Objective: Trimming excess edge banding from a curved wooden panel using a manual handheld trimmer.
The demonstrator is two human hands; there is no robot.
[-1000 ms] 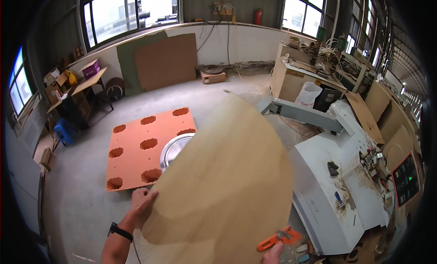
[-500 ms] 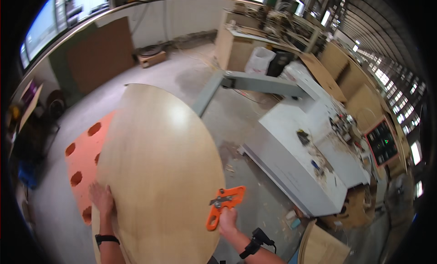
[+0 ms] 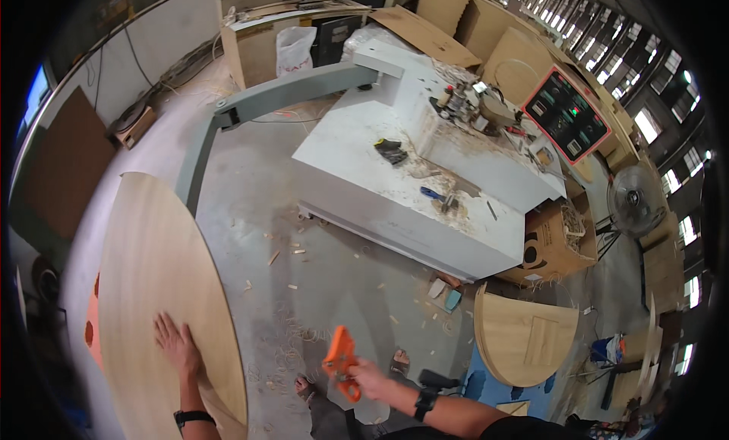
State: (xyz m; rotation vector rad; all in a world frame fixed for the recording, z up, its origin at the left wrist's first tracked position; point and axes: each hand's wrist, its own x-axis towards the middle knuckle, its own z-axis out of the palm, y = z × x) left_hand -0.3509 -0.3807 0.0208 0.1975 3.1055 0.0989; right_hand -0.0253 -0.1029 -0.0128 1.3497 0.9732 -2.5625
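Observation:
A large pale wood panel (image 3: 156, 265) with a curved edge lies at the left, over an orange support with holes (image 3: 93, 326). Flat on the panel's face rests my left hand (image 3: 178, 347), fingers spread. My right hand (image 3: 370, 378) grips an orange edge trimmer (image 3: 341, 353) by its handle, out over the floor and apart from the panel. The trimmer is tilted, and its blade cannot be made out.
A white and grey machine (image 3: 410, 235) with a jointed grey arm (image 3: 296, 91) stands ahead. Gloves (image 3: 390, 151) and a blue-handled brush (image 3: 433, 192) lie on it. A small rounded panel (image 3: 509, 334) sits at right near a standing fan (image 3: 636, 201). Wood scraps litter the floor.
My view has swung to the right. The trimmer has left the panel's curved edge, moving right with my right hand. My left hand has moved from the panel's left edge onto its face.

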